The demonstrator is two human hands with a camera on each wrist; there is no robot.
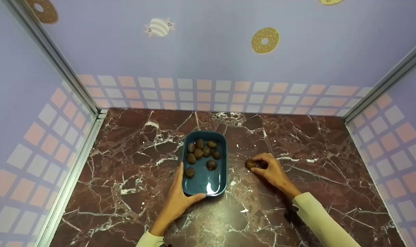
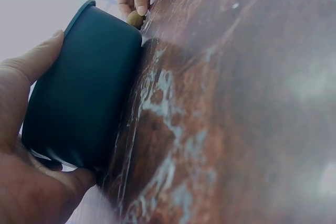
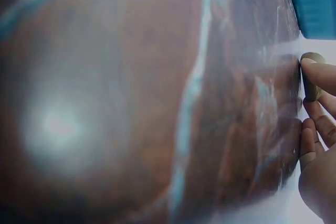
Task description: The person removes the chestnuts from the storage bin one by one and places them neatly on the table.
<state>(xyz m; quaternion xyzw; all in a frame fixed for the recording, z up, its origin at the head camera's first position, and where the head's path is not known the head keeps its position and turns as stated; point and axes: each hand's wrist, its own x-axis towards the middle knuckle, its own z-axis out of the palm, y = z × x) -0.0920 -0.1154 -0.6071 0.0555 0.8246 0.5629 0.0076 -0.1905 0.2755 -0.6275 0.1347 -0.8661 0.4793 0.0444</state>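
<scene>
A dark teal rectangular dish [image 1: 208,181] lies on the marble surface with several brown chestnuts [image 1: 198,153] inside, most toward its far end. At the dish's near left corner, my left hand [image 1: 179,199] grips the outside, fingers along the left wall and thumb at the near wall. The left wrist view shows this hold on the dish's outer wall [image 2: 84,82]. To the right of the dish, my right hand [image 1: 271,171] pinches a chestnut [image 1: 250,164] between thumb and fingers, at the tabletop. The right wrist view shows that chestnut [image 3: 312,80] at its right edge, partly hidden by fingers.
The dark red marble tabletop [image 1: 125,212] has white veins and glossy reflections. A lilac back wall [image 1: 211,58] with checks and sweets printed on it closes off the far side. Similar panels with metal edge strips [image 1: 74,164] stand at left and right.
</scene>
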